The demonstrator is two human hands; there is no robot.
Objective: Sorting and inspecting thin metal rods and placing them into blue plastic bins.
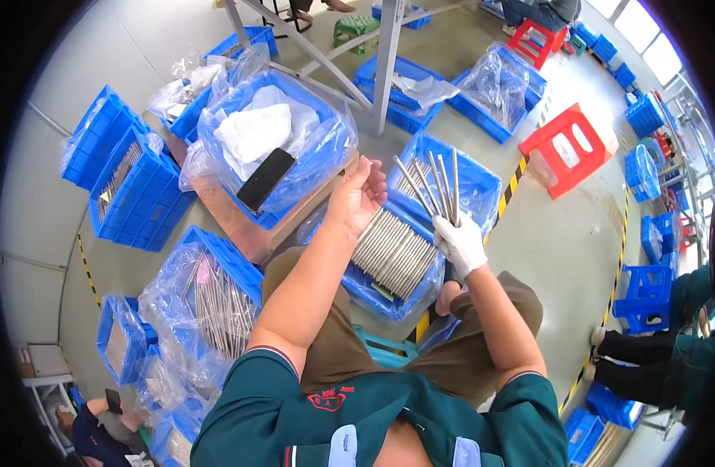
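Grasping several metal rods [455, 185] by their lower ends, the gloved right hand [462, 244] sits right of centre frame, rods fanning upward above it; whether the curled left hand [357, 198], near centre, holds anything, I cannot tell.

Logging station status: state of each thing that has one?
left hand: bare, curled; whether empty unclear
right hand: gloved, closed on rods
held rods: fanned out, off the row
row of rods: side by side
white cloth: crumpled
cloth bin: open, plastic-lined
phone by cloth: visible face dark
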